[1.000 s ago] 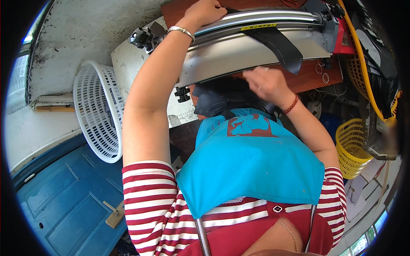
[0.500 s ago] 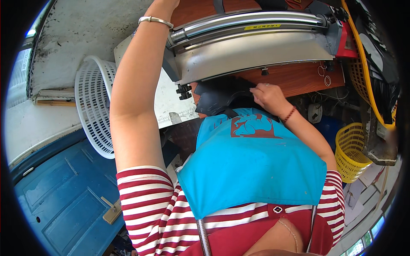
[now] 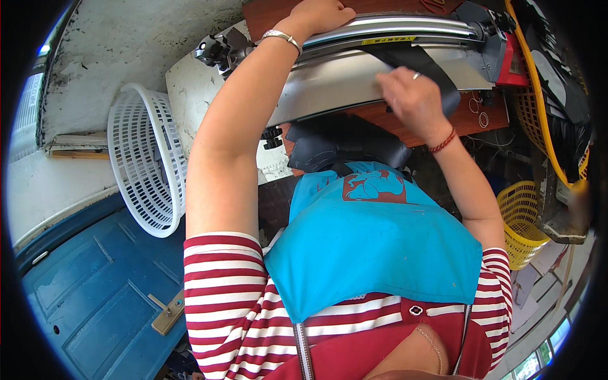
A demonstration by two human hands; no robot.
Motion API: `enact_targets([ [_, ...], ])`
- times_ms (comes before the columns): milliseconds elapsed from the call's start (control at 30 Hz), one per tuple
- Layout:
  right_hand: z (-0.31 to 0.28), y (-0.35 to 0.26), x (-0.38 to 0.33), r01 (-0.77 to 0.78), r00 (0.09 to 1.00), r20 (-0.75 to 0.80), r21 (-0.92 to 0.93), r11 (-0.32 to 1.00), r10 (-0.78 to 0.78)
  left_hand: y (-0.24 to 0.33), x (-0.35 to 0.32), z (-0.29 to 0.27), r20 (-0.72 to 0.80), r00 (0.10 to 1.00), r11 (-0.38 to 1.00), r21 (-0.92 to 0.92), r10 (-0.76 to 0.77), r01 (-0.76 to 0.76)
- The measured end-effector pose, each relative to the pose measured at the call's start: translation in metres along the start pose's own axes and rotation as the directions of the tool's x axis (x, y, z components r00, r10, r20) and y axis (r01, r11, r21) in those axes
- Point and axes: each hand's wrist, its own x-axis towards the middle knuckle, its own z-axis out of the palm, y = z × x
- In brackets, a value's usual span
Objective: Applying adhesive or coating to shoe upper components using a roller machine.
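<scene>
A: Workbench setup, strip position?
B: Black strip (image 3: 415,66) hangs over the machine's chrome bar (image 3: 392,28), long axis running toward the body, just ahead of the right hand (image 3: 408,95), whose fingers close on it

A: Left hand (image 3: 320,14)?
B: Curled over the bar's top, farther left

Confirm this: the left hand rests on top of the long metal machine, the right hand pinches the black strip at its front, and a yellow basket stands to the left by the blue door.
One thing is wrong: the basket by the blue door is white; the yellow basket stands to the right. The head view shows it. The left hand does rest on the metal machine, and the right hand pinches the black strip.
</scene>
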Motion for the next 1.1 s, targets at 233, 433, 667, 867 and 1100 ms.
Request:
enact_targets([
  [233,0.106,-0.053,-0.085,-0.051,0.819,0.553,0.331,0.942,-0.15,-0.007,-0.001,-0.025,-0.322,0.943,0.98,-0.148,0.083,-0.136],
  [433,0.129,-0.046,-0.104,0.119,0.785,0.559,0.288,0.95,-0.268,0.0,-0.008,-0.052,-0.338,0.927,0.852,-0.523,-0.162,-0.042],
  [667,-0.044,-0.037,-0.034,0.031,0.962,0.26,0.216,0.976,-0.088,-0.007,-0.045,-0.05,-0.618,0.784,0.998,-0.035,-0.058,0.046],
  [867,-0.069,-0.005,-0.006,0.012,0.976,0.216,-0.204,0.979,0.033,-0.027,-0.012,0.004,-0.059,0.993,0.984,0.151,0.106,-0.096],
  [1100,0.01,-0.005,-0.008,0.139,0.99,-0.012,0.06,0.988,-0.139,-0.009,-0.01,-0.005,-0.013,0.997,0.992,-0.099,-0.079,0.078],
])
